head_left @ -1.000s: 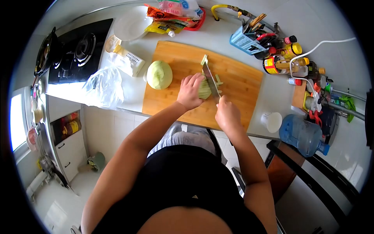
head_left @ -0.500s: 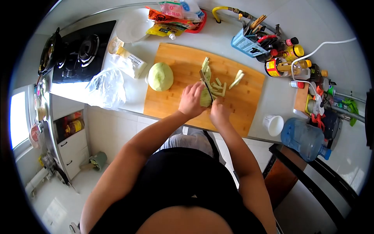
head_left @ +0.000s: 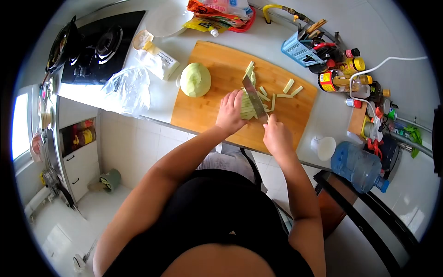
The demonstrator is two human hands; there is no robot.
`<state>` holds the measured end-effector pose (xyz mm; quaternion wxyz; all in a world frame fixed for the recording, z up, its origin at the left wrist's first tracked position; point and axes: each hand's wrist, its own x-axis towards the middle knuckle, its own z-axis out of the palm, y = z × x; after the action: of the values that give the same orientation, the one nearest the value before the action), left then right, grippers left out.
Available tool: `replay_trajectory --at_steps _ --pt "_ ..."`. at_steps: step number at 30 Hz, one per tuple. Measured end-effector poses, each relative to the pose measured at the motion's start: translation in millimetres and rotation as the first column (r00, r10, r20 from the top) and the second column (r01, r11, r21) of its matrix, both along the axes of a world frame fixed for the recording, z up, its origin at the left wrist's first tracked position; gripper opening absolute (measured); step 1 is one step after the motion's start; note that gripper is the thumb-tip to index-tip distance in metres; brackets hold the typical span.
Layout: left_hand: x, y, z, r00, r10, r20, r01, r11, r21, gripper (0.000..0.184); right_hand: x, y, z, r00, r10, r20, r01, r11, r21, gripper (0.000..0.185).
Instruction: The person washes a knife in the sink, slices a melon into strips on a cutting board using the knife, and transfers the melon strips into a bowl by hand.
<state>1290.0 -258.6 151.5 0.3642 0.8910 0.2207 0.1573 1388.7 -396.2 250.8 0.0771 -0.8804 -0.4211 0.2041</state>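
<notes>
One pale green, rounded vegetable (head_left: 195, 80) sits uncut at the left of the cutting board (head_left: 219, 57). Beside it, the person's left hand (head_left: 230, 111) lies mostly open, fingers together, against a sliced portion (head_left: 248, 110), seemingly only partly cut into strips. The knife (head_left: 255, 99) slants over that portion, its handle gripped by the closed right hand (head_left: 278, 135); finished strips (head_left: 289, 86) lie scattered rightward.

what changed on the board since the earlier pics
Loose pale strips have spread right, toward the edge of the cutting board; at first, they lay close to the knife. The right hand still holds the knife, the left hand still rests on the cut piece. The peeled vegetable stayed put.
</notes>
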Motion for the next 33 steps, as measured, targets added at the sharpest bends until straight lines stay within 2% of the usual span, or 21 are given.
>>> replay_trajectory --at_steps 2,8,17,20,24,25,27,29,33 --pt "-0.8 -0.2 1.4 1.0 0.011 -0.008 -0.011 1.0 -0.008 0.096 -1.4 0.5 5.1 1.0 0.025 -0.002 -0.025 1.0 -0.001 0.014" --pt "-0.4 2.1 -3.6 1.0 -0.011 0.026 0.012 1.0 -0.012 0.094 -9.7 13.3 12.6 1.0 -0.013 -0.02 0.009 0.989 -0.148 0.012" --pt "1.3 -0.9 -6.3 0.997 0.041 0.06 -0.042 0.999 0.021 0.092 -6.9 15.9 -68.1 0.997 0.062 -0.049 -0.067 0.993 -0.103 0.017" --pt "3.4 -2.1 -6.5 0.997 0.068 0.039 -0.07 0.997 0.041 0.096 -13.0 -1.4 -104.9 0.999 -0.012 -0.03 0.009 0.997 -0.079 0.022" --pt "-4.2 -1.5 4.0 1.0 0.015 0.012 -0.015 0.999 0.045 0.097 -5.8 -3.4 -100.1 0.997 -0.015 -0.082 0.012 1.0 -0.027 0.02" --pt "-5.4 -1.8 2.2 1.0 0.027 0.013 -0.028 0.998 0.058 0.097 -3.5 -2.7 -99.3 0.997 -0.006 -0.079 0.004 1.0 -0.019 0.019" --pt "-11.9 -6.2 -1.1 0.996 0.069 0.051 -0.067 0.997 -0.032 0.095 -2.0 -1.2 -94.3 0.996 0.017 -0.082 -0.018 1.0 -0.01 0.017" --pt "-13.7 -9.1 -0.7 0.997 0.076 0.033 -0.076 0.997 -0.01 0.093 2.0 1.5 -86.2 0.998 0.038 -0.051 -0.04 0.998 -0.049 0.015" --pt "-14.5 -13.2 3.4 0.993 0.118 -0.006 -0.118 0.992 -0.039 0.089 4.2 5.0 -34.4 0.999 0.034 -0.034 -0.034 0.999 -0.017 0.015"
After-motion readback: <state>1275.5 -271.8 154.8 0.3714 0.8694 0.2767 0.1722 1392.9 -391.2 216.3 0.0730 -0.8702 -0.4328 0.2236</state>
